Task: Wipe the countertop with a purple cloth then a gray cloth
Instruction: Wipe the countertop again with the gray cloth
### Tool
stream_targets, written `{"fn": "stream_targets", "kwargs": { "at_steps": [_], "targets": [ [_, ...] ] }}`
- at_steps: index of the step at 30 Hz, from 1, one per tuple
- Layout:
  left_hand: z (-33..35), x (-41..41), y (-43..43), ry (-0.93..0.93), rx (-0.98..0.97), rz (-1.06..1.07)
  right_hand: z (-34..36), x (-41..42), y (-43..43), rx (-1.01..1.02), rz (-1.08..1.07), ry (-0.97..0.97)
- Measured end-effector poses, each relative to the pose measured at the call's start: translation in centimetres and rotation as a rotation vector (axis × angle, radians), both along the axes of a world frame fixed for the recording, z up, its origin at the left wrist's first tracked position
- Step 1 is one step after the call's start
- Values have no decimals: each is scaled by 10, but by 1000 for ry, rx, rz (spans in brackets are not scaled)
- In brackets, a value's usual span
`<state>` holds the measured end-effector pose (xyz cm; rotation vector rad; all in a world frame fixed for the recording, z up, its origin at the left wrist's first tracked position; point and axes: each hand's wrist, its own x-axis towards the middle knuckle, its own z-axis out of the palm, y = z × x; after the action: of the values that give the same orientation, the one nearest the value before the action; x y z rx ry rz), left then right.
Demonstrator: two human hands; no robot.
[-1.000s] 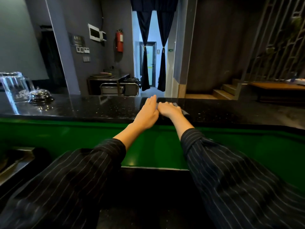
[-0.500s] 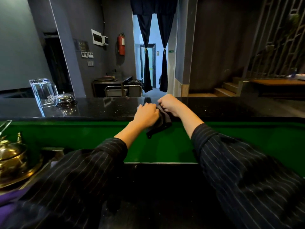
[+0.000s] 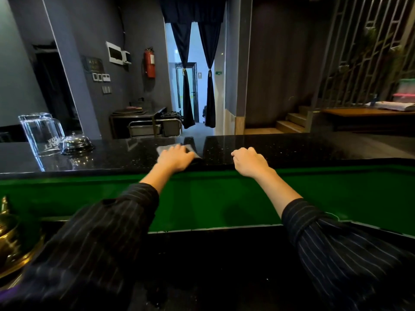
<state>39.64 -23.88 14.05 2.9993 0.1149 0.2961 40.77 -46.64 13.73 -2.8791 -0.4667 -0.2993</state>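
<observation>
A gray cloth (image 3: 165,149) lies flat on the black speckled countertop (image 3: 280,147), near its front edge. My left hand (image 3: 176,158) presses down on top of it, covering most of it; only its far left corner and a dark right edge show. My right hand (image 3: 250,161) rests on the counter's front edge a hand's width to the right, fingers curled, holding nothing. A sliver of purple fabric (image 3: 6,291) shows at the bottom left corner, likely the purple cloth.
An upturned clear glass pitcher (image 3: 41,133) and a small metal domed bell (image 3: 77,143) stand on the counter at far left. A brass pot (image 3: 9,239) sits low left. A green panel (image 3: 213,198) runs under the counter's edge.
Both hands held the gray cloth bunched up half a second ago. It now lies spread on the counter under my left hand, and my right hand has let go and moved right.
</observation>
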Motion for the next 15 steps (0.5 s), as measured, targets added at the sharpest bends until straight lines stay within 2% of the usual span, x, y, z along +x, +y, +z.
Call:
{"fn": "stream_targets", "kwargs": {
  "at_steps": [4, 7, 12, 15],
  "targets": [
    [8, 10, 63, 138, -36, 151, -12, 2, 8, -14, -35, -128],
    [9, 9, 52, 94, 32, 155, -20, 4, 13, 39, -90, -184],
    [-7, -15, -25, -163, 10, -147, -15, -4, 34, 87, -185, -149],
    [-8, -25, -19, -160, 40, -199, -15, -17, 70, 113, -40, -239]
  ]
}}
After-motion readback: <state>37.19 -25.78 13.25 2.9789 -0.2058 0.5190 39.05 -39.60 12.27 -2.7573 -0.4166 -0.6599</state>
